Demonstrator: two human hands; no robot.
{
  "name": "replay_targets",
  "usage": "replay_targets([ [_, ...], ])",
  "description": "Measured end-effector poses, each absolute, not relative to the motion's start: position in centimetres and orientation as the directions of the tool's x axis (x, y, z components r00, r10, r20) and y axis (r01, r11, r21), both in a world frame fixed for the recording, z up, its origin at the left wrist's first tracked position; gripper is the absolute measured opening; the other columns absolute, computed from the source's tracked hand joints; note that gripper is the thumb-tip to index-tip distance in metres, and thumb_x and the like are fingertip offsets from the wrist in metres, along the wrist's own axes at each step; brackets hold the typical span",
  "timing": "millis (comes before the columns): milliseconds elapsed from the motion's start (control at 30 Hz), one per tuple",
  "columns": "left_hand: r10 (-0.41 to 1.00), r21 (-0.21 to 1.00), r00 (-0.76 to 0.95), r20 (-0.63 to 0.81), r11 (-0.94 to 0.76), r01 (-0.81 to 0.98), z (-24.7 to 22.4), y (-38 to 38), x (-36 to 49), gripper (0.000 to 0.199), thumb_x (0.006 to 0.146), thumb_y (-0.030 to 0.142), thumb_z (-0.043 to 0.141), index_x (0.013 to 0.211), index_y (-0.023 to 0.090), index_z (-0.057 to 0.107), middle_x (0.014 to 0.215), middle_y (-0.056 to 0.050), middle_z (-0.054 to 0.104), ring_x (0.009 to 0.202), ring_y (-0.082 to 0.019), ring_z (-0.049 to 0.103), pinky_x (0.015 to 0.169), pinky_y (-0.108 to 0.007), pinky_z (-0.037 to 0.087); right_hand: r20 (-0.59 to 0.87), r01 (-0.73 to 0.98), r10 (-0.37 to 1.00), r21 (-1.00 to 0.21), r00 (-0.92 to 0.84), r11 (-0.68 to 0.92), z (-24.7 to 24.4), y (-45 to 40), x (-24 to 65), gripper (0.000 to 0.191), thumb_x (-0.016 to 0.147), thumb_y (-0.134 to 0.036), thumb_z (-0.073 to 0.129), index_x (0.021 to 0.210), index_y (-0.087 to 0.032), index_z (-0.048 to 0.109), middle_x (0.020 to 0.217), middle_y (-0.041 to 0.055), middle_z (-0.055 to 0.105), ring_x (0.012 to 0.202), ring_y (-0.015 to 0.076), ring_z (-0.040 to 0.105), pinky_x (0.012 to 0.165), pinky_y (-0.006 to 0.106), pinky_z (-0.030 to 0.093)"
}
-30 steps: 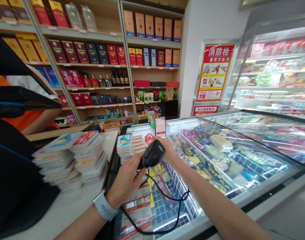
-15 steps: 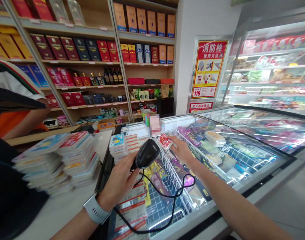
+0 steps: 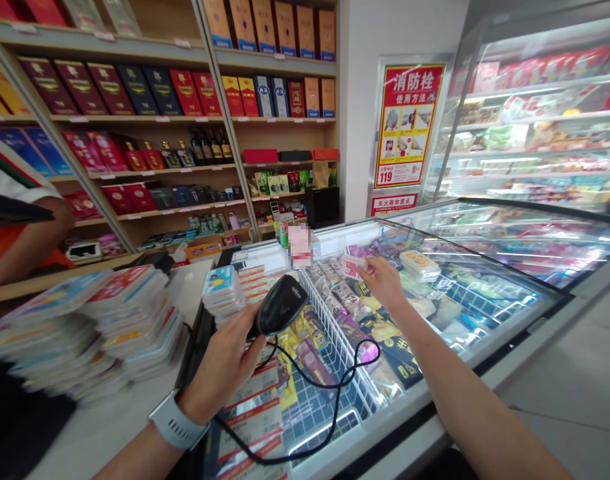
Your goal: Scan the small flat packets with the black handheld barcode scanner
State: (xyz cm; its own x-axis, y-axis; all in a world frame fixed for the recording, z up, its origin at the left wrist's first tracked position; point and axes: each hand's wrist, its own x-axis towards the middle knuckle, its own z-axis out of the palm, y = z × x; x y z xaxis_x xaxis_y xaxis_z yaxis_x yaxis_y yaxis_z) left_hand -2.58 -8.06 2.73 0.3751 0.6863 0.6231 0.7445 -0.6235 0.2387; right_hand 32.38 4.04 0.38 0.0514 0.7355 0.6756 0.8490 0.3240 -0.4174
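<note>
My left hand [image 3: 232, 353] is closed around the handle of a black barcode scanner [image 3: 283, 305], whose head points away to the right. Its black cord [image 3: 337, 400] loops over the glass top of the freezer. In my right hand [image 3: 383, 281] is a small flat packet in red and white [image 3: 353, 267], pinched at its right end above the glass. A short stack of clear plastic boxes [image 3: 222, 293] with blue and yellow labels stands just left of the scanner. Farther right, a stack of boxes with yellow tops [image 3: 419, 265] rests on the freezer.
Tall stacks of plastic boxes [image 3: 135, 313] fill the counter [image 3: 165, 407] at left, with a person's arm [image 3: 45, 227] behind them. The chest freezer [image 3: 485, 353] holds wire baskets of wrapped goods. Shelves of boxed bottles [image 3: 279, 143] line the back; a lit display fridge [image 3: 539, 147] stands right.
My right hand has moved right with the packet, away from the scanner and toward the boxes with yellow tops. The view has turned slightly right. My left hand still holds the scanner.
</note>
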Motion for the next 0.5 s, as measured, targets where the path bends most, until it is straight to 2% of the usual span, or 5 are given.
replay_targets([
  [100, 0.682, 0.232, 0.382, 0.624, -0.628, 0.743, 2.6, -8.0, -2.6, 0.044, 0.09, 0.026, 0.05, 0.133, 0.02, 0.045, 0.129, -0.01, 0.06, 0.118, -0.025, 0.058, 0.101, -0.041, 0.048, 0.701, 0.873, 0.71, -0.386, 0.067, 0.298, 0.5, 4.0, 32.7, 0.024, 0.089, -0.038, 0.052, 0.091, -0.017, 0.064, 0.091, 0.0097, 0.06, 0.082, 0.0223, 0.058, 0.075, 0.033, 0.046],
  [200, 0.691, 0.243, 0.378, 0.617, -0.624, 0.743, 2.4, -7.9, -2.7, 0.044, 0.09, 0.027, 0.051, 0.133, 0.02, 0.046, 0.129, -0.01, 0.06, 0.118, -0.025, 0.058, 0.102, -0.041, 0.047, 0.674, 0.908, 0.737, -0.34, 0.053, 0.246, 0.8, 3.7, 32.7, 0.024, 0.093, -0.035, 0.045, 0.095, -0.017, 0.06, 0.091, 0.0108, 0.061, 0.087, 0.0253, 0.058, 0.076, 0.035, 0.045],
  [300, 0.694, 0.243, 0.378, 0.612, -0.62, 0.746, 2.2, -7.9, -2.7, 0.044, 0.09, 0.026, 0.05, 0.134, 0.02, 0.045, 0.131, -0.01, 0.059, 0.12, -0.025, 0.057, 0.104, -0.041, 0.046, 0.614, 0.94, 0.787, -0.304, 0.069, 0.155, 1.2, 3.2, 32.4, 0.027, 0.097, -0.033, 0.037, 0.105, -0.016, 0.056, 0.089, 0.0122, 0.063, 0.086, 0.0274, 0.059, 0.072, 0.035, 0.044],
  [500, 0.689, 0.219, 0.389, 0.612, -0.62, 0.754, 2.1, -7.7, -2.5, 0.043, 0.091, 0.026, 0.048, 0.133, 0.018, 0.044, 0.13, -0.011, 0.059, 0.119, -0.025, 0.057, 0.103, -0.041, 0.046, 0.506, 0.971, 0.859, -0.235, 0.079, 0.049, 1.7, 2.5, 31.7, 0.035, 0.1, -0.032, 0.031, 0.123, -0.015, 0.05, 0.099, 0.0153, 0.065, 0.081, 0.0263, 0.065, 0.066, 0.034, 0.044],
])
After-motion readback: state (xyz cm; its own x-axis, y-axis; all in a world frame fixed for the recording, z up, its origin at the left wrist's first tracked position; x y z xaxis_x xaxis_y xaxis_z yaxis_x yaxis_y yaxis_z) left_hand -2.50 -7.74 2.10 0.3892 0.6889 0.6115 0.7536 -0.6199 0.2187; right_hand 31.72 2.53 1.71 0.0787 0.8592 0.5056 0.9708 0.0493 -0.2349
